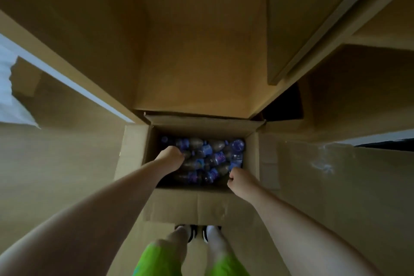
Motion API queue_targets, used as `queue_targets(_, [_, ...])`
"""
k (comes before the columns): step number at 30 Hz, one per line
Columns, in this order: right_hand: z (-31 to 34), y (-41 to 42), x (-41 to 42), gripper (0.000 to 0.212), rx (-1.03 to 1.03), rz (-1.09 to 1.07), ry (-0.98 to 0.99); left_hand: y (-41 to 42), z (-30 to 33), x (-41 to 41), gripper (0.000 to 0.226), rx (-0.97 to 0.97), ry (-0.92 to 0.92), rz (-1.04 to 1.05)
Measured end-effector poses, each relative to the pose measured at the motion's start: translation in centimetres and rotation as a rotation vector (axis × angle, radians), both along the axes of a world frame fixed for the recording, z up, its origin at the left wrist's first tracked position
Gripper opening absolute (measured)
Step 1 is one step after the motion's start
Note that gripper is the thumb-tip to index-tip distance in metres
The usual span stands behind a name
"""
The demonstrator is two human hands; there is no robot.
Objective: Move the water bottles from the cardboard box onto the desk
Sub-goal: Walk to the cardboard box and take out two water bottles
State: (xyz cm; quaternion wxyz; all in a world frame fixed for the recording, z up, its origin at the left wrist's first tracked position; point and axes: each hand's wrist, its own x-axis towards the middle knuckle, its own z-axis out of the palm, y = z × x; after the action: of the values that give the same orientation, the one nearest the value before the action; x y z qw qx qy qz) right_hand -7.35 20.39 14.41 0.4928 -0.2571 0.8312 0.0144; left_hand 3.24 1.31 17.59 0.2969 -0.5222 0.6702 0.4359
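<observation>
Head view: I look straight down into the cardboard box (197, 199).
Progress: box looks full of water bottles (202, 159); most remain, I judge.
Left hand (171, 157): curled among the bottles, grip unclear.
Right hand (239, 180): curled, apparently pinching a bottle by the box's right wall.
Surface: box on the floor (44, 163); wooden furniture around, dim.

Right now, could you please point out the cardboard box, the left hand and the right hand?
cardboard box (197, 206): head view, on its near flap.
left hand (171, 155): head view, on the back of the hand.
right hand (240, 180): head view, on the back of the hand.
</observation>
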Motion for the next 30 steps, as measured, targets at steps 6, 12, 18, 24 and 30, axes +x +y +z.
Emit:
queue_targets(6, [-13.1,-3.4,-0.1,0.017,-0.026,0.082,-0.051,1.0,-12.0,0.7,0.034,0.209,-0.018,0.245])
queue_targets(12, [-25.6,-5.0,2.0,0.019,-0.051,0.17,-0.095,1.1,-22.3,2.3,0.033,0.266,-0.022,0.606])
queue_targets(18, [-35.0,-5.5,2.5,0.05,-0.014,0.365,-0.033,0.9,-31.4,4.6,0.027,0.292,0.005,0.765])
queue_targets(24, [-42.5,-7.2,1.7,0.053,-0.05,0.454,0.021,0.9,-38.5,5.0,0.021,0.311,-0.006,0.818])
queue_targets(30, [-48.0,-7.7,1.7,0.05,-0.049,0.583,0.107,0.6,-42.7,4.8,0.022,0.327,0.006,0.817])
